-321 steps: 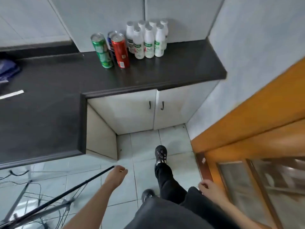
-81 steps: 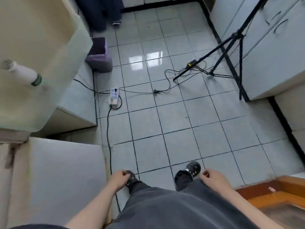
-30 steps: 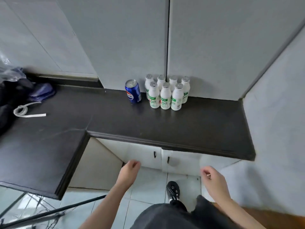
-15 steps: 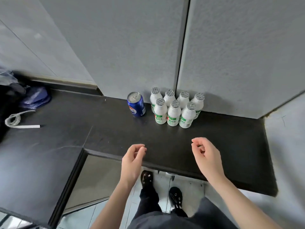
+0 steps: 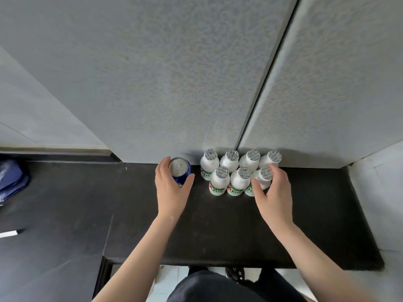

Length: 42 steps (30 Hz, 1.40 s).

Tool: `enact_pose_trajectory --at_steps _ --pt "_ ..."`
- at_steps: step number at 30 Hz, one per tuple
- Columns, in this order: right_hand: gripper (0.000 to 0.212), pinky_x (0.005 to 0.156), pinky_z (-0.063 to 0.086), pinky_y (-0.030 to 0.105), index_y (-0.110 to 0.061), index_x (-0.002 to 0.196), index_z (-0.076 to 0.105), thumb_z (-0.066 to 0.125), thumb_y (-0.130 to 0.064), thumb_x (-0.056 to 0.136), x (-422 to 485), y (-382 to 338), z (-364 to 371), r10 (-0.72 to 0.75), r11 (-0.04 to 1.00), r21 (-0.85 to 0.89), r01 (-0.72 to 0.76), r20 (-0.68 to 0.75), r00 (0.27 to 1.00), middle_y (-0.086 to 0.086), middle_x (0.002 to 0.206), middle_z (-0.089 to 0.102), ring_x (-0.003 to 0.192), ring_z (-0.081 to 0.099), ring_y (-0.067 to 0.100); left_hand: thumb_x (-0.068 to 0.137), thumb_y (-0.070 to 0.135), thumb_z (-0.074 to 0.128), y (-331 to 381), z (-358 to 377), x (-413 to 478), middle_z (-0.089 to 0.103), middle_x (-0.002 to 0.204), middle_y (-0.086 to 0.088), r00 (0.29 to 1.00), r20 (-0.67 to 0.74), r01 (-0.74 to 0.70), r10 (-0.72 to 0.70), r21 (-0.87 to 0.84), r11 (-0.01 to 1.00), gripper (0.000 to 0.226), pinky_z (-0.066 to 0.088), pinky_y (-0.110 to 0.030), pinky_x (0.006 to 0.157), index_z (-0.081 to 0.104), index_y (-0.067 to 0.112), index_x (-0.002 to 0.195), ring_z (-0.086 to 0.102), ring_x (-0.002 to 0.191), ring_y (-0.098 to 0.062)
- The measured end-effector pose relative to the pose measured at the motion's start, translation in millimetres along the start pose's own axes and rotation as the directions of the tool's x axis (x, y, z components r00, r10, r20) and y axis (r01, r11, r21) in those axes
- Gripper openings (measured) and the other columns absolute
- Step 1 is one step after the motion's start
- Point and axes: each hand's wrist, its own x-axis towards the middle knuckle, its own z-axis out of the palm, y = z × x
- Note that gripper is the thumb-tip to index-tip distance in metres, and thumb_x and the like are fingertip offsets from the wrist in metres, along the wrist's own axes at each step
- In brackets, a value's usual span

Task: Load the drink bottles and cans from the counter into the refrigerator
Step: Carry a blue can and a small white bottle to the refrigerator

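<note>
Black worktop [image 5: 218,232]. Seven white bottles [image 5: 231,163] with foil caps and green-red labels stand bunched at 12 o'clock, against the wall. Right hand [image 5: 273,195]: grip curled round the front-right bottle [image 5: 263,178]. Left hand [image 5: 172,191]: grip clamped on the blue can [image 5: 178,167] with a silver top, at 11 o'clock.

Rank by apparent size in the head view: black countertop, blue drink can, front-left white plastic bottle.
Black countertop, largest.
Blue drink can and front-left white plastic bottle look alike; the left hand covers part of the can.
</note>
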Motion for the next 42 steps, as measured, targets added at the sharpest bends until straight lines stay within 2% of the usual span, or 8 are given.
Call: enact_pose_trajectory --at_steps 12,17,22,26,28,31,35,42 --pt "0.03 0.077 0.045 0.031 -0.004 0.11 0.055 0.06 -0.024 0.087 4.2 11.0 11.4 0.027 0.998 -0.062 -0.028 -0.017 0.999 0.003 0.094 0.056 0.089 0.052 0.018 0.08 0.026 0.074 -26.3 12.2 19.9 0.035 0.125 0.016 0.995 0.068 -0.077 0.077 -0.009 0.997 0.073 0.034 -0.021 0.099 0.032 0.021 0.139 0.036 0.116 0.007" --pt "0.029 0.076 0.043 0.028 -0.004 0.111 0.055 0.052 -0.025 0.091 2.2 14.3 6.2 -0.005 0.999 -0.042 0.005 -0.013 1.0 0.001 0.096 0.055 0.089 0.052 0.018 0.084 0.024 0.07 -22.6 8.6 14.1 0.034 0.13 0.015 0.995 0.092 -0.028 0.034 -0.069 0.997 0.071 0.026 0.003 0.09 0.03 0.021 0.142 0.034 0.113 0.012" --pt "0.032 0.077 0.055 0.04 -0.006 0.115 0.053 0.053 -0.026 0.09 -21.4 28.1 -9.4 0.031 0.996 0.084 -0.028 -0.037 0.999 0.001 0.105 0.054 0.096 0.057 0.022 0.084 0.027 0.07 -20.0 -6.0 -24.8 0.04 0.133 0.018 0.991 0.008 0.137 -0.137 -0.156 0.978 0.07 0.033 -0.017 0.098 0.03 0.027 0.142 0.041 0.119 0.003" --pt "0.026 0.073 0.054 0.032 -0.023 0.111 0.051 0.055 -0.031 0.087 -51.9 38.4 -25.0 -0.033 0.983 0.18 0.025 0.039 0.999 -0.012 0.101 0.05 0.094 0.058 0.015 0.085 0.027 0.069 -17.5 -19.5 -82.3 0.045 0.133 0.014 0.971 -0.057 0.211 -0.232 -0.243 0.947 0.068 0.042 -0.027 0.101 0.031 0.03 0.141 0.046 0.12 -0.001" --pt "0.026 0.071 0.051 0.024 -0.028 0.109 0.05 0.056 -0.033 0.085 -60.5 37.8 -30.5 -0.12 0.972 0.218 0.093 0.114 0.986 -0.015 0.098 0.051 0.092 0.057 0.012 0.085 0.025 0.069 -12.8 -24.5 -113.0 0.048 0.13 0.014 0.956 -0.119 0.226 -0.27 -0.292 0.929 0.065 0.044 -0.023 0.096 0.033 0.031 0.139 0.049 0.119 -0.003" --pt "0.033 0.071 0.045 0.016 -0.021 0.109 0.054 0.054 -0.042 0.082 -68.3 32.1 -30.8 -0.24 0.941 0.297 0.164 0.242 0.94 -0.011 0.1 0.055 0.093 0.057 0.01 0.085 0.022 0.068 -6.8 -30.4 -158.3 0.05 0.123 0.019 0.926 -0.213 0.225 -0.311 -0.35 0.909 0.061 0.045 -0.012 0.085 0.033 0.034 0.134 0.052 0.114 -0.001" --pt "0.028 0.072 0.045 0.013 -0.027 0.106 0.052 0.056 -0.043 0.083 -80.5 21.1 -22.2 -0.415 0.871 0.425 0.245 0.37 0.831 -0.02 0.097 0.055 0.093 0.057 0.004 0.084 0.028 0.068 -1.7 -36.9 -226.3 0.052 0.116 0.026 0.862 -0.327 0.247 -0.387 -0.396 0.884 0.055 0.048 -0.025 0.091 0.04 0.03 0.131 0.055 0.111 -0.005" --pt "0.022 0.072 0.043 0.006 -0.029 0.102 0.051 0.063 -0.036 0.085 -140.4 9.6 -1.0 -0.553 0.796 0.572 0.199 0.552 0.624 -0.023 0.096 0.054 0.089 0.056 0.005 0.083 0.021 0.071 -6.8 -47.5 -354.0 0.055 0.118 0.015 0.647 -0.493 0.411 -0.582 -0.417 0.811 0.054 0.049 -0.027 0.093 0.042 0.03 0.128 0.055 0.11 -0.006"
